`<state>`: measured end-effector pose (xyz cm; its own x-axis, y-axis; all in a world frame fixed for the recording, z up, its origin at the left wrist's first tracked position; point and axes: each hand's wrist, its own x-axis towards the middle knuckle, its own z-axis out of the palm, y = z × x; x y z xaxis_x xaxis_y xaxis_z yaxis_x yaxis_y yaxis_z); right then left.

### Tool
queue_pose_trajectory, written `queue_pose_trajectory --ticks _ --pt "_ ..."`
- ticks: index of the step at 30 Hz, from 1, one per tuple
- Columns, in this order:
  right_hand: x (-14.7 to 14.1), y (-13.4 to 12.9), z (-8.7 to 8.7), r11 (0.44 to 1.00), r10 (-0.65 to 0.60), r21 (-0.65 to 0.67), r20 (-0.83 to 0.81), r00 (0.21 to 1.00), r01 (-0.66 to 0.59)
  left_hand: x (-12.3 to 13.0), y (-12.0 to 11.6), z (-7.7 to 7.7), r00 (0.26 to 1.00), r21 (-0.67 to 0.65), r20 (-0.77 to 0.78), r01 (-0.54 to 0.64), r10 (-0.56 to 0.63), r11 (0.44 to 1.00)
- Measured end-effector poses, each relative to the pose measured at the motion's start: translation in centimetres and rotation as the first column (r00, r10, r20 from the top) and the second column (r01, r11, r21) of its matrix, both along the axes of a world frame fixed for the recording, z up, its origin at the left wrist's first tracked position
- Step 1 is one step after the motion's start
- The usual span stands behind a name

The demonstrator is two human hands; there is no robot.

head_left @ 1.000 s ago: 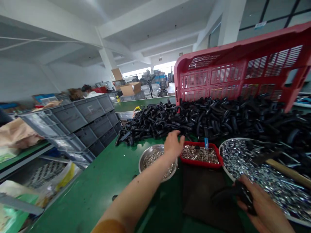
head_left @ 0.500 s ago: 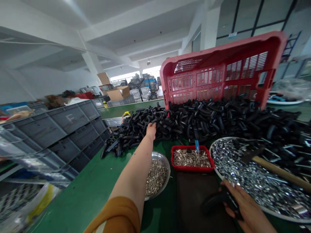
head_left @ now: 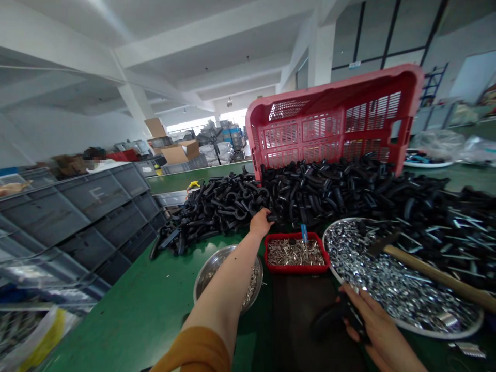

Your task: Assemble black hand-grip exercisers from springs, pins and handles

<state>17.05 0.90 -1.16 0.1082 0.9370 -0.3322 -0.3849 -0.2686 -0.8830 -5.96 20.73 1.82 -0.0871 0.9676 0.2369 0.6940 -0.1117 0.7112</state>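
My left hand (head_left: 260, 223) is closed at the near edge of a heap of black plastic parts (head_left: 220, 201), its fingers on a small-looking black part (head_left: 271, 218) that they partly hide. Below that forearm is a metal bowl (head_left: 198, 276) of small metal pins. A red tray (head_left: 296, 269) of similar pins stands to its right. At the lower right, my right hand (head_left: 370, 320) grips a curved black plastic handle (head_left: 329, 318), somewhat blurred, above a dark pad (head_left: 289, 325).
A large white tray (head_left: 437, 335) of shiny metal pieces sits at right, a hammer (head_left: 426, 267) lying across it. Behind the heap, a red plastic crate (head_left: 333, 93) lies tipped on its side. Stacked grey crates (head_left: 96, 206) stand left of the green table (head_left: 132, 310).
My left hand has come right and slightly nearer from within the heap, holding a black part. The right hand keeps its handle over the pad. The view has shifted a little right.
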Motion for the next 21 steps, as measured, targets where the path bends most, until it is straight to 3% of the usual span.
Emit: queue_pose_trajectory --ticks 2,6,8,9,12,15,18,21 --pt "0.1 0.1 -0.1 1.0 0.023 0.005 0.005 1.0 -0.023 -0.5 -0.6 0.9 0.999 0.026 -0.044 0.026 -0.024 0.999" --pt "0.3 0.4 -0.8 0.998 0.046 0.035 0.1 0.994 -0.049 -2.6 -2.6 4.3 0.998 0.139 -0.06 -0.017 0.025 0.99" --pt "0.3 0.5 -0.7 0.99 0.047 0.119 0.192 0.98 -0.07 -2.5 -4.5 5.6 0.998 0.234 0.032 -0.058 0.051 0.97" --pt "0.3 0.5 -0.4 0.98 0.044 0.176 0.251 0.967 -0.09 -1.8 -5.7 5.9 0.995 0.247 0.1 -0.034 0.009 0.968" --pt "0.3 -0.1 1.3 0.932 0.01 0.32 0.441 0.897 -0.168 2.3 -10.6 5.0 0.955 0.12 0.24 0.149 -0.174 0.982" --pt "0.6 -1.0 3.0 0.883 -0.007 0.38 0.597 0.802 -0.275 7.4 -15.9 2.7 0.872 -0.09 0.386 0.36 -0.3 0.929" --pt "1.2 -1.6 3.7 0.852 -0.058 0.395 0.724 0.687 -0.344 10.5 -19.2 0.6 0.86 -0.002 0.422 0.317 -0.286 0.949" --pt "1.7 -1.7 3.5 0.835 -0.139 0.405 0.81 0.569 -0.372 11.2 -20.4 -0.7 0.856 0.039 0.433 0.296 -0.283 0.954"
